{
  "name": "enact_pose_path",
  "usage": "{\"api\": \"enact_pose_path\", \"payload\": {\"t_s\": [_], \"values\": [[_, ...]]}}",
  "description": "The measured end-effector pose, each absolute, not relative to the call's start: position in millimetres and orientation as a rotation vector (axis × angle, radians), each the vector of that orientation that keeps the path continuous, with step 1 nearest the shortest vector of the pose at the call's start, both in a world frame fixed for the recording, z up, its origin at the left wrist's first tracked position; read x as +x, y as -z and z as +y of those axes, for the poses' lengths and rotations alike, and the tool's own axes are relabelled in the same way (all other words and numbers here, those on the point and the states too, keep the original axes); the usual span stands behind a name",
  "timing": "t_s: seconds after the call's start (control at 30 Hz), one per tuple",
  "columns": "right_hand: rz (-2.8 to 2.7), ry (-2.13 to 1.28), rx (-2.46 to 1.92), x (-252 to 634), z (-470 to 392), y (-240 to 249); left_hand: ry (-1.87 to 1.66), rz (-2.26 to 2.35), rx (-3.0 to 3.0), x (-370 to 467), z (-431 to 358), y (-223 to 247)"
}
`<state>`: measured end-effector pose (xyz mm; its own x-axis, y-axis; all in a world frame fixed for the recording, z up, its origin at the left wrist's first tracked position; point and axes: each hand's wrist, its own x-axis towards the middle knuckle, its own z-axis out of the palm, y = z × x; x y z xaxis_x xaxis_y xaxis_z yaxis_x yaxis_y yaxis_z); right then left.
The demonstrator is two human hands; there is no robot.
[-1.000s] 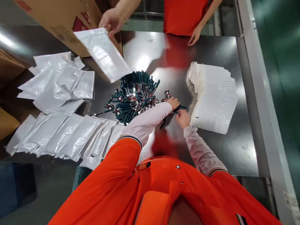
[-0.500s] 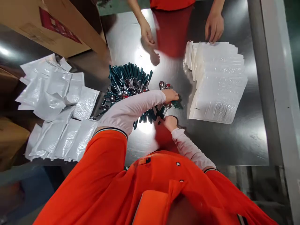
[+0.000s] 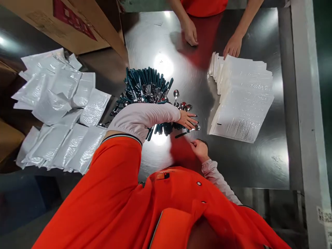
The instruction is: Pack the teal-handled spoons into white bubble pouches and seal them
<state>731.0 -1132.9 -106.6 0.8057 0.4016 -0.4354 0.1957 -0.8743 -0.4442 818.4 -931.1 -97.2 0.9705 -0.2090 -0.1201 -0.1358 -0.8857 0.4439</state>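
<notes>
My left hand (image 3: 188,119) reaches across from the left, fingers spread, over a small group of dark-green-handled spoons. One spoon (image 3: 182,134) lies slanted under its fingertips, the bowl showing just past them; whether they press on it I cannot tell. Just beyond the hand, several spoon bowls (image 3: 183,104) lie close together. My right hand (image 3: 200,149) is curled closed over the bare metal, nearer to me and apart from the spoons, with nothing seen sticking out of it. A big heap of green-handled cutlery (image 3: 147,83) is partly covered by my left sleeve.
White padded envelopes (image 3: 243,97) are stacked on the right of the metal table (image 3: 249,162). More white packets (image 3: 64,138) pile up at left, below a cardboard box (image 3: 77,31). Across the table, a co-worker's hand (image 3: 233,45) touches the stack; the other hand (image 3: 190,33) hovers left of it.
My left hand has spread its fingers and come slightly nearer to me. My right hand has drawn back from the spoons, to the right and toward me. The co-worker's left-side hand moved right.
</notes>
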Motion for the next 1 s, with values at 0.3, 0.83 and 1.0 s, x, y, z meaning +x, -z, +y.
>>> {"api": "enact_pose_path", "payload": {"t_s": [0.3, 0.83, 1.0], "values": [[-0.296, -0.672, -2.404, 733, -1136, 119, 0.736, -0.482, 2.288, 853, -914, 95], [0.203, -0.479, -1.754, 765, -1176, 111, 0.469, -1.121, 2.132, 879, -917, 123], [0.585, -0.636, -1.129, 750, -1161, 100, 0.209, -0.913, 2.266, 889, -935, 74]]}}
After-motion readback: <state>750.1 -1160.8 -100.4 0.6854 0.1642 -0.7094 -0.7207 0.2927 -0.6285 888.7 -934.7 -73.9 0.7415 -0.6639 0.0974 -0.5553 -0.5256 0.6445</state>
